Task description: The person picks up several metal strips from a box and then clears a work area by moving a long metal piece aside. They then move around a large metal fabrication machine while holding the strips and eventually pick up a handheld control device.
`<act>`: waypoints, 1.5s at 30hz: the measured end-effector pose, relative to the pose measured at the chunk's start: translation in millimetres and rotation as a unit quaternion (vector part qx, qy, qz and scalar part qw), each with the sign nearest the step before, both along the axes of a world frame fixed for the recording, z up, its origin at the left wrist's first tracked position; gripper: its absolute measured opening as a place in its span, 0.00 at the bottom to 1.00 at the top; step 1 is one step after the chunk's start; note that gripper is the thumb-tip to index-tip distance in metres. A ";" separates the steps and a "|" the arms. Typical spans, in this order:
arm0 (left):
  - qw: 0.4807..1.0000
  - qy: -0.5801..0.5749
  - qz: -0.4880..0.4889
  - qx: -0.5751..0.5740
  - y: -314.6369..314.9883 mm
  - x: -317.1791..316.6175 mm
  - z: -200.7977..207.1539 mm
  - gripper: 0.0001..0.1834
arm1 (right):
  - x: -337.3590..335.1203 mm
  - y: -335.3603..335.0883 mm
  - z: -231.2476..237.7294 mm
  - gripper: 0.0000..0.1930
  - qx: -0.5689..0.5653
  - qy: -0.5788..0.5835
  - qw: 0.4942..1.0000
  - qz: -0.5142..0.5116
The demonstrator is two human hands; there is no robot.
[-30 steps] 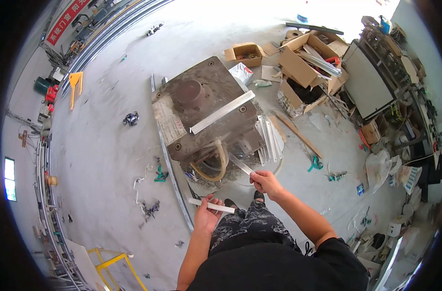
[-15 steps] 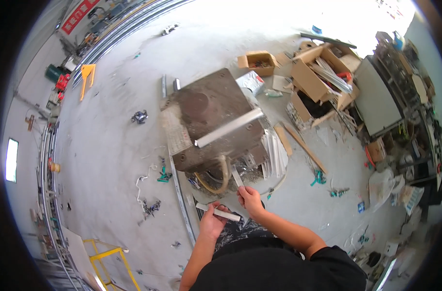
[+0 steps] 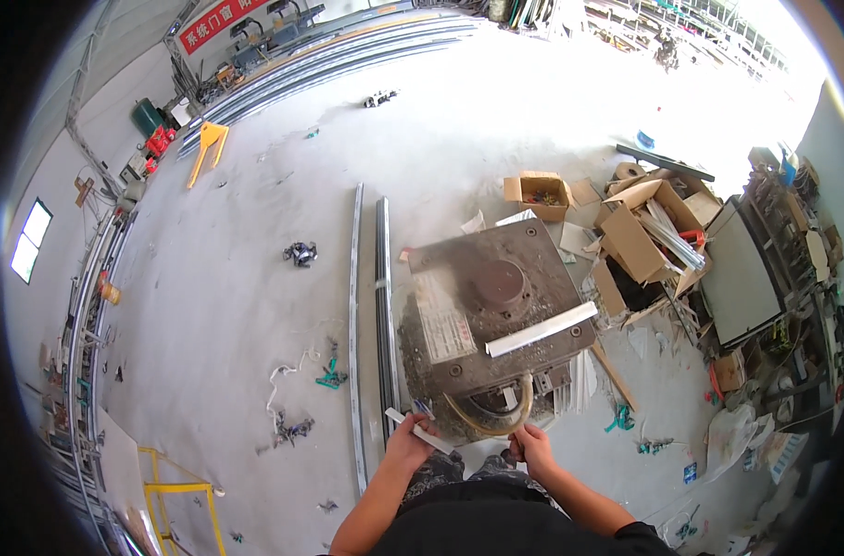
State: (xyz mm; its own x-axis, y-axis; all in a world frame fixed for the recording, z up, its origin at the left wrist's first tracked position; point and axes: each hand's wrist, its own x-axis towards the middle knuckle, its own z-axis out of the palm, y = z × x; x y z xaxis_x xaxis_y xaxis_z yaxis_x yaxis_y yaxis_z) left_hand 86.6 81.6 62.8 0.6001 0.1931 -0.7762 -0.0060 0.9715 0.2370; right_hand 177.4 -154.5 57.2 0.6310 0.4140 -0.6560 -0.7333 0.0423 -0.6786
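My left hand (image 3: pixel 409 447) is closed around a short white profile strip (image 3: pixel 433 439), its two ends sticking out past the fingers. My right hand (image 3: pixel 532 447) is closed at the front of a dusty brown machine (image 3: pixel 462 263), right by its curved yellowish handle (image 3: pixel 526 400). Behind the handle a short pale strip (image 3: pixel 509 398) shows in line with my right fingers; the handle hides the stretch between. On the machine's flat top lies a longer white profile (image 3: pixel 541 329), set slantwise near the right front corner.
Long metal profiles (image 3: pixel 355 306) lie on the floor left of the machine. Cardboard boxes (image 3: pixel 637 243) of offcuts stand to its right, with a wooden strip (image 3: pixel 613 376) nearby. Green and dark scraps (image 3: pixel 331 374) are scattered about. A yellow frame (image 3: pixel 180 487) stands at lower left.
The view has swung, so the machine sits farther right and lower. My right hand, earlier in front with its pale strip in plain sight, is now at the handle. The left hand keeps its strip.
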 end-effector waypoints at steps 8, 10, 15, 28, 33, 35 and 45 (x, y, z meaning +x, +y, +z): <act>0.994 0.036 -0.101 0.028 28.1 10.3 -1.7 0.13 | 1.6 -2.7 2.6 0.14 -0.020 -0.023 1.000 0.002; 0.986 0.031 -0.156 0.043 21.7 11.5 0.5 0.12 | 2.0 -1.0 6.9 0.14 -0.047 -0.067 0.996 0.029; 0.950 0.016 -0.271 0.157 -29.0 1.2 10.4 0.12 | 1.5 4.4 0.8 0.13 -0.032 -0.043 0.999 -0.001; 0.883 0.005 -0.312 0.350 -134.0 -18.8 13.1 0.15 | 36.7 -6.2 12.8 0.14 -0.222 -0.397 0.874 0.169; 0.889 0.005 -0.274 0.367 -141.5 -4.3 8.2 0.15 | 38.2 -9.5 12.3 0.13 -0.211 -0.407 0.866 0.200; 0.885 -0.001 -0.278 0.373 -141.6 1.6 -3.1 0.16 | 36.3 -7.8 10.1 0.14 -0.202 -0.445 0.856 0.171; 0.903 -0.081 -0.298 0.298 -150.9 17.7 -10.9 0.13 | 33.9 -9.0 26.1 0.13 -0.255 -0.373 0.865 0.218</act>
